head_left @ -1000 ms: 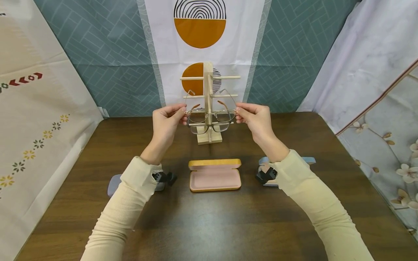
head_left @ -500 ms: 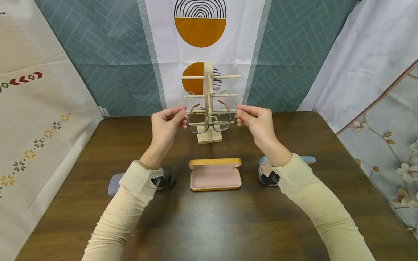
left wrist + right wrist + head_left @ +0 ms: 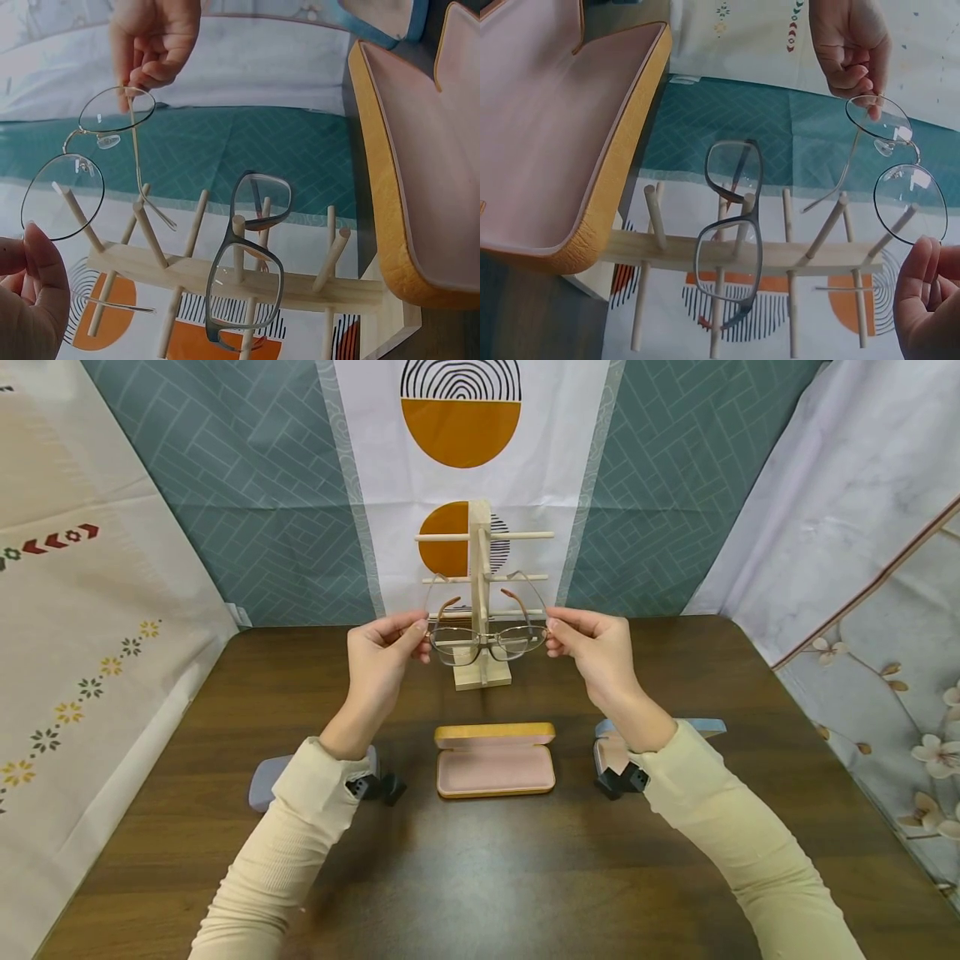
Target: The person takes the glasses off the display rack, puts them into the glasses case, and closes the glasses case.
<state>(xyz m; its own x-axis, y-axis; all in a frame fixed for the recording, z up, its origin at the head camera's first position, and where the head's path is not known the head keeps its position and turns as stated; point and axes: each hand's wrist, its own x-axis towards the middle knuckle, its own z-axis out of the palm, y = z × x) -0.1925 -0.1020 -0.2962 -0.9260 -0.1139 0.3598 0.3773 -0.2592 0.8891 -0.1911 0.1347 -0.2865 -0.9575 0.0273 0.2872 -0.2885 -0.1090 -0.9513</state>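
My left hand [image 3: 378,660] and right hand [image 3: 606,660] hold a pair of thin wire-rimmed round glasses [image 3: 71,196] between them, thumb and fingers pinching the two outer ends of the frame. The lenses face me and the temples point away toward a wooden glasses stand [image 3: 478,543] with pegs on both sides of its post. Dark-framed glasses [image 3: 754,217] with brown temple tips sit low on the stand. In the head view the round lenses overlap them. Both wrist views show a gap between the held glasses and the stand.
An open yellow glasses case [image 3: 495,774] with pink lining lies mid-table, in front of the stand. A blue case [image 3: 708,727], open, is partly behind the right forearm. A grey-blue case [image 3: 266,783] is partly hidden by the left sleeve. A patterned cloth [image 3: 645,485] hangs behind.
Both hands have moved slightly down in the head view with the round glasses, which now overlap the dark-framed pair more. The stand and cases have stayed in place.
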